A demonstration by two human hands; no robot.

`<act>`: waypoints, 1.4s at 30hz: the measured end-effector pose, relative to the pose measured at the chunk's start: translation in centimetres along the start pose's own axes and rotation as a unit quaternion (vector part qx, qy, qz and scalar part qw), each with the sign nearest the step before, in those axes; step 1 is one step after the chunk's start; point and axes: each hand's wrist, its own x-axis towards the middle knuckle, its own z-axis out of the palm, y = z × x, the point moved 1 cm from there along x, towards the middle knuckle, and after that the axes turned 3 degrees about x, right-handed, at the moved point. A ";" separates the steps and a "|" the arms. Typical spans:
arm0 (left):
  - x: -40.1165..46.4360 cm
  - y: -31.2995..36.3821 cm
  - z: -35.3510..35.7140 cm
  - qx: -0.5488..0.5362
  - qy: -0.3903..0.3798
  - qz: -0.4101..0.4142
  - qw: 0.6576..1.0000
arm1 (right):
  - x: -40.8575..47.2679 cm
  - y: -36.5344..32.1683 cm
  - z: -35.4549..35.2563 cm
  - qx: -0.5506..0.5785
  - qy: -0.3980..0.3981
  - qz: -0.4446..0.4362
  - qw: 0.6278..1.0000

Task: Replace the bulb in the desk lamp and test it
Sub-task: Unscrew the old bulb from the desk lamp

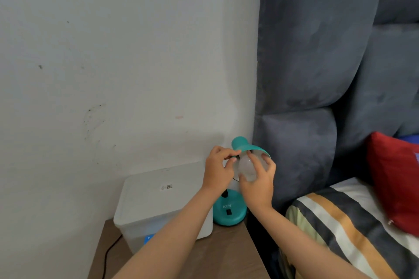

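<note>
A: Take the teal desk lamp as the marker. What lies to its left?

B: A white box-shaped appliance stands just left of the lamp's round base, touching or nearly touching it, on a brown bedside table. A black cord runs down the table's left side from under the appliance. Behind both is a pale wall with scuff marks.

A: And the hands?

B: The left hand is up at the lamp's shade, fingers pinched on the shade's left rim. The right hand is just below the shade's opening, fingers curled around a frosted white bulb.

A: Where does the bulb sit?

B: At the mouth of the shade, its top end up inside. I cannot tell whether it is seated in the socket; the base is hidden.

A: And to the lamp's right?

B: A grey padded headboard rises directly right of the lamp. Farther right and lower lies striped bedding, and a red pillow leans at the far right edge.
</note>
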 end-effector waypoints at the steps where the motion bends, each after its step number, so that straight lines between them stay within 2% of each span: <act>1: 0.1 0.0 0.0 -0.003 -0.001 -0.004 1.000 | -0.2 -0.2 -0.1 0.012 0.008 0.017 1.000; 3: 0.1 0.1 0.1 -0.005 -0.006 -0.009 1.000 | -0.7 -0.4 -0.1 0.065 0.041 0.082 0.994; 6: 0.1 0.2 0.3 -0.002 -0.007 -0.011 1.000 | -0.4 -0.8 0.7 0.165 0.091 0.212 0.959; 8: 0.0 0.2 0.2 -0.002 -0.006 -0.012 1.000 | -0.1 -0.9 1.0 0.187 0.095 0.254 0.944; 13: 0.0 0.2 0.1 0.004 -0.011 -0.018 1.000 | -0.2 -1.1 0.4 0.144 0.070 0.182 0.970; 16: -0.1 0.2 0.1 0.006 -0.008 -0.016 1.000 | -0.6 -1.0 0.7 0.160 0.088 0.219 0.958; 20: -0.2 0.2 0.0 0.004 -0.006 -0.015 1.000 | -0.4 -0.9 1.5 0.224 0.117 0.310 0.916; 26: -0.2 0.2 0.1 0.007 -0.010 -0.016 1.000 | -0.3 -1.1 0.9 0.168 0.090 0.235 0.953; 28: -0.3 0.2 0.2 0.007 -0.012 -0.015 1.000 | -0.5 -1.1 1.0 0.183 0.099 0.250 0.946; 32: -0.4 0.2 0.2 0.006 -0.009 -0.015 1.000 | -0.6 -1.5 1.6 0.249 0.132 0.323 0.904; 39: -0.3 0.1 0.0 0.005 -0.016 -0.017 1.000 | -0.4 -1.3 1.3 0.213 0.097 0.286 0.929; 42: -0.3 0.2 0.0 0.005 -0.015 -0.014 1.000 | -0.4 -1.8 1.5 0.240 0.113 0.305 0.915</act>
